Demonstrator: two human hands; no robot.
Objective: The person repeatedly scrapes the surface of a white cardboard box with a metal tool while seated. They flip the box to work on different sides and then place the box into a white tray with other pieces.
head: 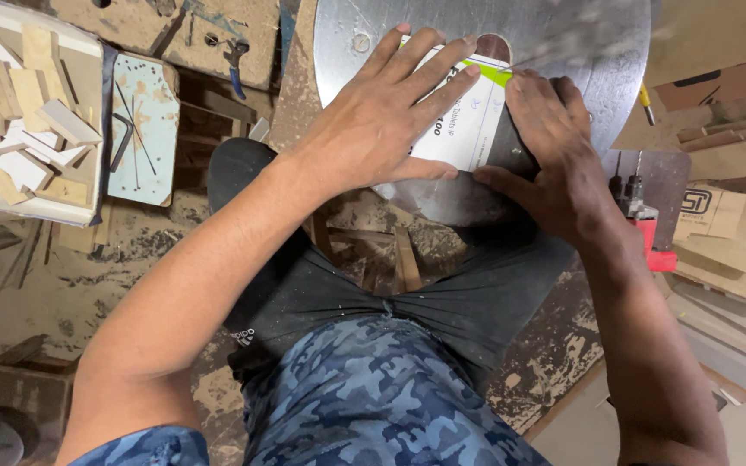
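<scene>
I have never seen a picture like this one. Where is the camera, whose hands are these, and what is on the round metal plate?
The camera sits on the person's head and looks down, so you see their own arms, their dark shorts and camouflage shirt. No robot is here. Both hands press flat on a white card with a green stripe, which lies on a round metal plate. The left hand spreads over the card's left part; the right hand rests on its right edge. Neither hand grips anything. At the left, a tray holds small wood offcuts. At the right stands a red tool. Sawdust covers the floor.
</scene>
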